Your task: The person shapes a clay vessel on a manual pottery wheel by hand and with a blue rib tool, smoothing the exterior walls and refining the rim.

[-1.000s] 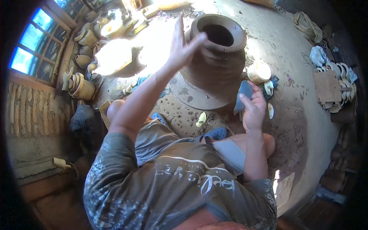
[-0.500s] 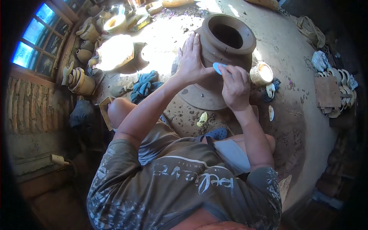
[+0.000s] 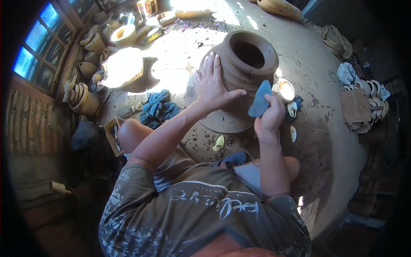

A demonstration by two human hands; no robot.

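A large brown clay pot (image 3: pixel 237 75) with a wide rim and horizontal ridges stands upright on a round flat base (image 3: pixel 216 126) before me. My left hand (image 3: pixel 214 83) lies against its left side, fingers spread and thumb stretched rightward. My right hand (image 3: pixel 269 113) grips a flat blue piece (image 3: pixel 259 98) by its right edge, held in front of the pot's lower right side; whether it touches the clay I cannot tell. A light tub (image 3: pixel 286 90) stands just right of the pot. A small yellow piece (image 3: pixel 218 142) lies on the dirty floor below it.
Blue-grey cloth (image 3: pixel 156 107) lies left of the pot. Several pots (image 3: pixel 85 98) line the wall under the window. An open box (image 3: pixel 109 135) sits by my left knee. Stacked curved pieces and boards (image 3: pixel 355 103) stand at the right. A long clay piece (image 3: pixel 278 8) lies at the back.
My left hand came from raised in the air onto the pot. My right hand moved left to the pot with the blue piece, which has since tilted to show its broad face.
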